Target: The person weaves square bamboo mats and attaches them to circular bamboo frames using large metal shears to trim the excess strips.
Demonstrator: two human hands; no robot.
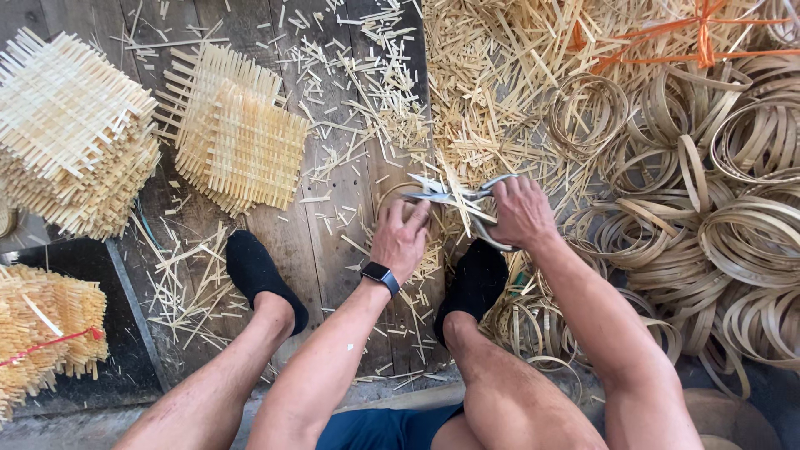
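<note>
Gripping large grey metal shears (454, 200) by the looped handles, the right hand (521, 212) is closing its fingers around them. The left hand (402, 237) is curling its fingers over a pale round bamboo hoop (398, 196), which is lying just under the blades, above dark wooden floorboards (333, 242).

The left hand (402, 237) hides most of the bamboo ring (398, 193); the stacked mats (71, 133) run off frame.
</note>
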